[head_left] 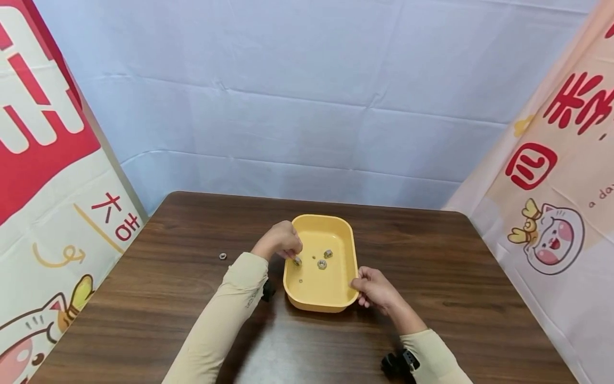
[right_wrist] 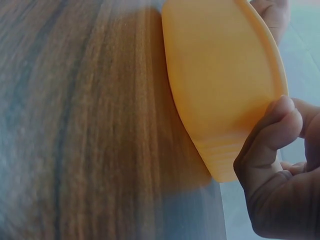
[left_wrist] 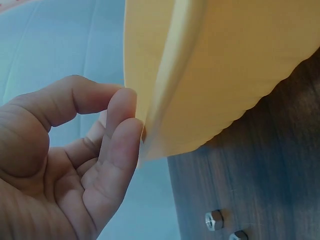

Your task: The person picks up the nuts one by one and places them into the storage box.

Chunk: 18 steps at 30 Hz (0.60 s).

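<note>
My left hand point(head_left: 284, 240) reaches over the left rim of a yellow tray point(head_left: 321, 306), its thumb and fingers bunched together. At its fingertips, just inside that rim, a metal nut point(head_left: 297, 261) is pinched; the left wrist view hides most of it. Two larger nuts, one in the middle point(head_left: 322, 264) and one behind it point(head_left: 328, 254), lie on the tray's floor with a tiny nut point(head_left: 300, 281) and another small piece point(head_left: 314, 257). My right hand point(head_left: 376, 288) grips the tray's right rim near the front corner.
A nut point(head_left: 223, 256) lies on the dark wooden table point(head_left: 455, 298), left of the tray. In the left wrist view two nuts show on the wood, one point(left_wrist: 214, 220) above the other point(left_wrist: 239, 235). A pale cloth point(head_left: 288, 106) hangs behind, printed banners at both sides.
</note>
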Motion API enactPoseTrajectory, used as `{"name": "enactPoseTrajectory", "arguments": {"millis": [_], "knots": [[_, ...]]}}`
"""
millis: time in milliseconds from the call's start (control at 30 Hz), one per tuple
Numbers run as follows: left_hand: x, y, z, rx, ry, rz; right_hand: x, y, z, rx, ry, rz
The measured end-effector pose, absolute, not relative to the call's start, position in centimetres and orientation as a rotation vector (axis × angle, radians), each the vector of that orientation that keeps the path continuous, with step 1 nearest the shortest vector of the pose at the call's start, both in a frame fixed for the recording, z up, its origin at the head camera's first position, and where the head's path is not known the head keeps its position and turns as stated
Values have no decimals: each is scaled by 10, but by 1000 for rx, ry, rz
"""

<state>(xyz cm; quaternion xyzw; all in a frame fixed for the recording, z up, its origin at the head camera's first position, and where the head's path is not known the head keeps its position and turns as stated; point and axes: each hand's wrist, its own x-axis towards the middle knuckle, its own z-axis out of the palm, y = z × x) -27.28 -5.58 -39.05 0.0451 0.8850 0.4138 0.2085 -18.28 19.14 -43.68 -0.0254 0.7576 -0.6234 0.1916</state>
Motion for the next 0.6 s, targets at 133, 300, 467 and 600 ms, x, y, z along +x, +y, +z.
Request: {"name": "enactPoseTrajectory", "arguments": {"millis": [133,300,467,600], "knots": [[-276,-49,-389,131,2478,1071,-178,188,-427,-69,2130,-1749],[-280,-41,-388,170,2512,971,-179,188,-427,-70,2122,-1759],[-280,-30,-386,161,2515,915,-178,188,-428,-76,2122,-1753],[-285,-23,-388,144,2500,851,-181,191,-434,-78,2125,-1754]]}}
